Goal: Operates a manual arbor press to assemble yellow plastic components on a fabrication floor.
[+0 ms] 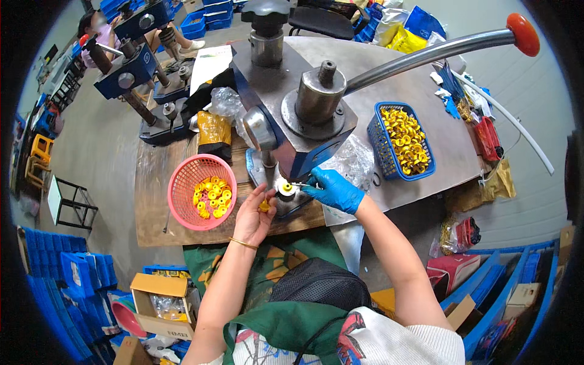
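Observation:
Below the head of a lever press [292, 97], a small yellow part [288, 187] sits on a round white seat. My right hand [333, 191], in a blue glove, comes in from the right side of that seat. It pinches a thin metal tool [299, 184], perhaps tweezers, whose tip reaches the yellow part. Just left of the seat, my bare left hand [252, 216] has its fingers curled around another yellow piece [264, 206]. Similar yellow pieces lie in a pink basket [202, 159] on the left and a blue basket [378, 146] on the right.
The press lever [432, 58] with its red knob [523, 34] stretches over the table's right side. Crumpled clear plastic [353, 161] lies beside the press. More presses [131, 73] stand at the far left, near another person [97, 36]. A cardboard box [161, 304] stands below left.

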A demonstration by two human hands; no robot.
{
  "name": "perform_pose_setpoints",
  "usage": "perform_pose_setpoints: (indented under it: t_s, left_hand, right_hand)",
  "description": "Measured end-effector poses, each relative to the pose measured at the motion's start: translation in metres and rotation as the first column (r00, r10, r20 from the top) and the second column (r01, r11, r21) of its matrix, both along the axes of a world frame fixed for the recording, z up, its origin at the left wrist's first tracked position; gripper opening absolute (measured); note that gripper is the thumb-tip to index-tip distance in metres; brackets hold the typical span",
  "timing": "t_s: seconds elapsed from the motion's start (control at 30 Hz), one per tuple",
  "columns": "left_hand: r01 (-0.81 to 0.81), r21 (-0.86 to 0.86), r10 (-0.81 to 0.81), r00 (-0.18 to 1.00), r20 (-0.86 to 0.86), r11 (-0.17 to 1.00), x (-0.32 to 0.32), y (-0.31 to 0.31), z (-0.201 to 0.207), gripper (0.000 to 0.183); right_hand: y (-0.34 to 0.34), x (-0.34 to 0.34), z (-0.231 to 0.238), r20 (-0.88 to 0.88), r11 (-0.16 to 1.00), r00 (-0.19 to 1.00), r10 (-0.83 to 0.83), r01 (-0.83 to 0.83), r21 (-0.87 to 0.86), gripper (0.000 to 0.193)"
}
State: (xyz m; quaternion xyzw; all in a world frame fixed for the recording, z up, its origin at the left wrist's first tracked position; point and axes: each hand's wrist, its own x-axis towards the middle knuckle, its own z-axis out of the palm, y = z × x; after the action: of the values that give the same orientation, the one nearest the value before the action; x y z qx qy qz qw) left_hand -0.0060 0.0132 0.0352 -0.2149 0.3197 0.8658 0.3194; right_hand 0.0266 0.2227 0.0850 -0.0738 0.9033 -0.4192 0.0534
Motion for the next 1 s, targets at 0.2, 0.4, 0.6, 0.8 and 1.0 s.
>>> perform_pose_setpoints:
  t_s: [0.2,0.4,0.6,0.8,1.0]
  left_hand:
    - [0.121,-0.020,-0.123,0.988,-0.091,0.992,0.003,-0.016,-0.009,0.032]
    - [0.026,0.014,-0.025,0.997,-0.069,1.000,0.006,-0.008,-0.006,0.036]
    - [0.036,-0.034,-0.041,0.986,-0.161,0.999,0.007,-0.011,-0.004,0.034]
    - [0.070,-0.070,-0.082,0.981,-0.176,0.995,0.013,-0.011,-0.008,0.033]
    - [0.230,-0.313,-0.337,0.874,-0.349,0.921,0.016,0.005,-0.004,0.043]
  right_hand:
    - [-0.003,-0.009,-0.013,-0.069,0.990,0.996,0.055,-0.045,0.134,0.020]
    - [-0.013,-0.024,-0.026,-0.260,0.991,0.964,0.064,-0.031,0.129,0.023]
    - [-0.005,-0.021,-0.034,0.045,0.986,0.999,0.026,-0.033,0.162,0.024]
    - [0.045,-0.036,0.128,-0.534,0.900,0.728,-0.430,0.305,-0.310,0.028]
    - [0.149,0.019,0.307,-0.651,0.819,0.659,-0.376,-0.092,-0.566,0.057]
